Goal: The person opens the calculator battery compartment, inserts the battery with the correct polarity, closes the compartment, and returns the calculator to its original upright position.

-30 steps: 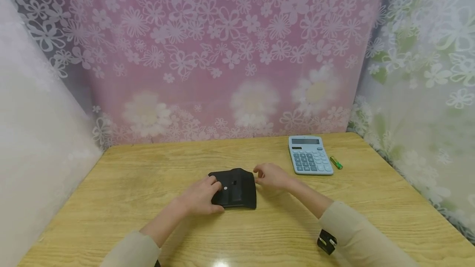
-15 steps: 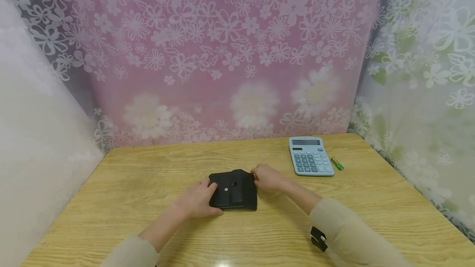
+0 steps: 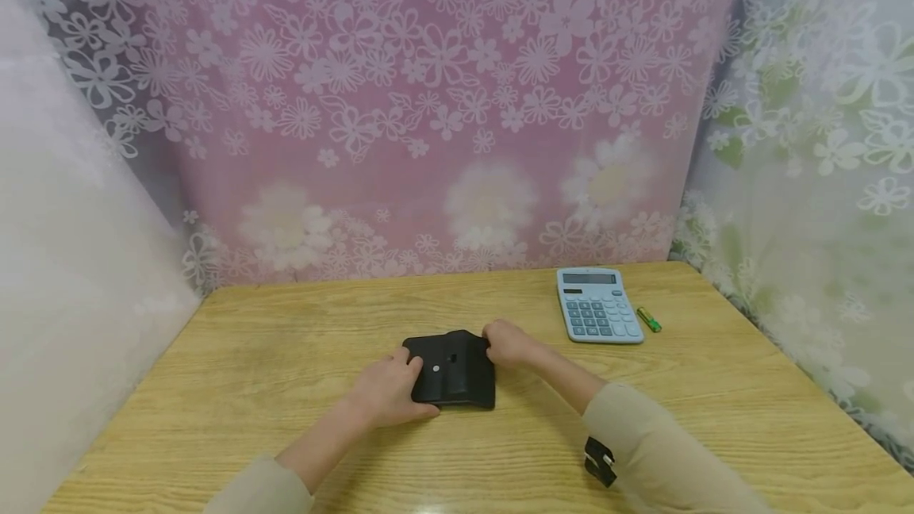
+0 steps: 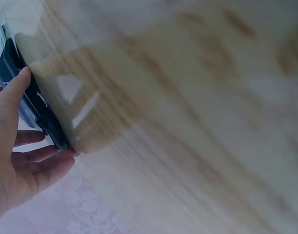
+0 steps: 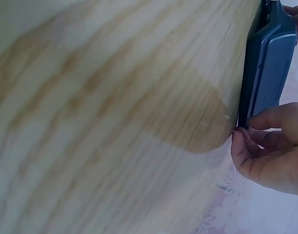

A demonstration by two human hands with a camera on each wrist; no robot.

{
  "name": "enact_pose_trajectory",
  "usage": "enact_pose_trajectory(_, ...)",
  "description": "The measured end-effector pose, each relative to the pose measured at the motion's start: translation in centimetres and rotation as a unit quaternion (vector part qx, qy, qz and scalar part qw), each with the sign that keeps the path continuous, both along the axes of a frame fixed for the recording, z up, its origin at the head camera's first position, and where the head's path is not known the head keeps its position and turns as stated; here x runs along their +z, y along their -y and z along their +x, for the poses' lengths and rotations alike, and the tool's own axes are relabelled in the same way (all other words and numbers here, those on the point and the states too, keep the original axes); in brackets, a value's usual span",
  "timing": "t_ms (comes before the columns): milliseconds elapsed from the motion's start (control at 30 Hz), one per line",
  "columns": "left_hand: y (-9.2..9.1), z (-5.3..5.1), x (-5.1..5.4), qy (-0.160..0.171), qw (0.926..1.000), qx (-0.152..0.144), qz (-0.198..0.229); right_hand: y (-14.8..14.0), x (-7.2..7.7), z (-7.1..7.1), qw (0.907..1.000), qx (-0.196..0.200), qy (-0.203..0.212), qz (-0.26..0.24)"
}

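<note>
A black flat device point(image 3: 467, 375) with a raised middle band, a small slot and a silver dot lies on the wooden table; its exact kind is unclear. My left hand point(image 3: 389, 389) grips its left side, thumb at the near edge and fingers at the far one. In the left wrist view, the left hand point(image 4: 8, 131) spans the dark device point(image 4: 44, 117) between thumb and fingers. At the far right corner, my right hand point(image 3: 510, 344) pinches the edge. The right wrist view shows the right hand point(image 5: 278, 153) with thumb and fingertips at the dark casing point(image 5: 273, 68).
A light blue calculator point(image 3: 598, 305) lies at the back right of the table point(image 3: 300, 339). Just right of it is a small green cylinder point(image 3: 648, 320), like a battery. Floral curtains point(image 3: 443, 117) hang behind the table and on both sides.
My right hand has moved left, from beside the device onto its far right corner, and its fingers have closed there. The left hand has shifted slightly on the left side.
</note>
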State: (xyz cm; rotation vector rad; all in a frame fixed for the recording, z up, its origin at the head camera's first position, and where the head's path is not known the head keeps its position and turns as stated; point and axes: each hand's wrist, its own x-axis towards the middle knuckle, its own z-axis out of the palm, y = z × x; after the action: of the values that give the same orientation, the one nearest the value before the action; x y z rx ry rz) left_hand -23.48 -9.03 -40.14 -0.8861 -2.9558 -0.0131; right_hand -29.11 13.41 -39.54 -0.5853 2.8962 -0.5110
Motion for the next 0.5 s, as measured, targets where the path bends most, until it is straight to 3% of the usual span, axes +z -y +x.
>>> enact_pose_trajectory(200,0.3,-0.2,-0.2,0.015,0.9997,-0.012,0.016,-0.3,0.0,0.1,0.9998,0.008,0.020,-0.003)
enact_pose_trajectory(500,1.2,-0.4,-0.1,0.065,0.9946,-0.019,0.079,-1.6,0.2,-0.2,0.9985,0.045,0.017,-0.027)
